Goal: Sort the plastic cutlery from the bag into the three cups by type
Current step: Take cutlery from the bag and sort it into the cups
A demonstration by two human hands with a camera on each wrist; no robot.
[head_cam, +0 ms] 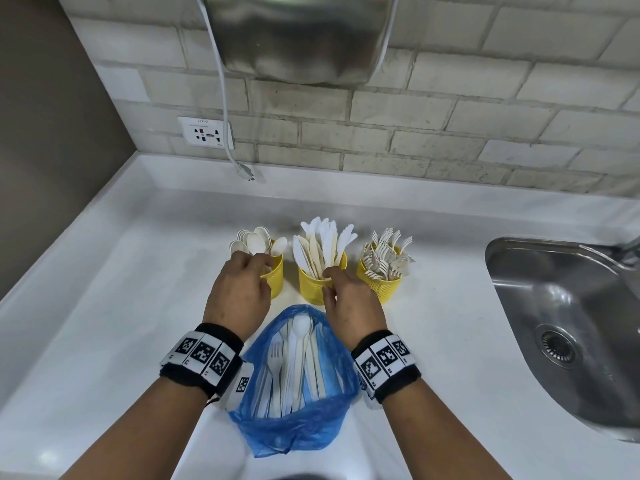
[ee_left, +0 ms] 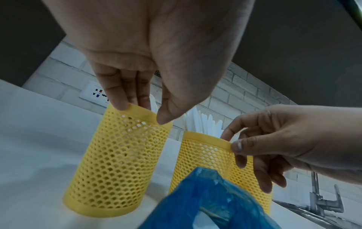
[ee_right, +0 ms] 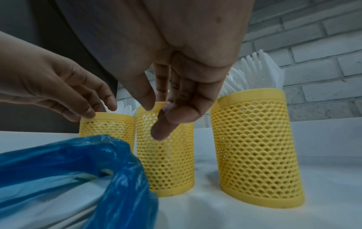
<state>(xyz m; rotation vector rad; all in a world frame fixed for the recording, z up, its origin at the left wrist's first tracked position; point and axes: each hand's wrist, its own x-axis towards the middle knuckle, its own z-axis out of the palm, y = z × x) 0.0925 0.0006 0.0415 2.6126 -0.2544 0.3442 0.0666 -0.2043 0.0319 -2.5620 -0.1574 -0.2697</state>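
Three yellow mesh cups stand in a row: the spoon cup (head_cam: 275, 275) on the left, the knife cup (head_cam: 311, 289) in the middle, the fork cup (head_cam: 381, 287) on the right. Each holds several white pieces. A blue plastic bag (head_cam: 294, 420) lies open in front of them with spoons, forks and knives inside. My left hand (ee_left: 141, 113) hovers at the spoon cup's (ee_left: 117, 162) rim, fingers straight and touching it. My right hand (ee_right: 154, 106) is at the knife cup's (ee_right: 166, 162) rim, thumb outside, index finger over it. Neither hand visibly holds anything.
A steel sink (head_cam: 571, 323) is set into the white counter (head_cam: 104, 306) at the right. A wall socket (head_cam: 206, 131) and a loose cable plug (head_cam: 246, 171) are behind the cups. A steel appliance (head_cam: 294, 36) hangs on the brick wall above.
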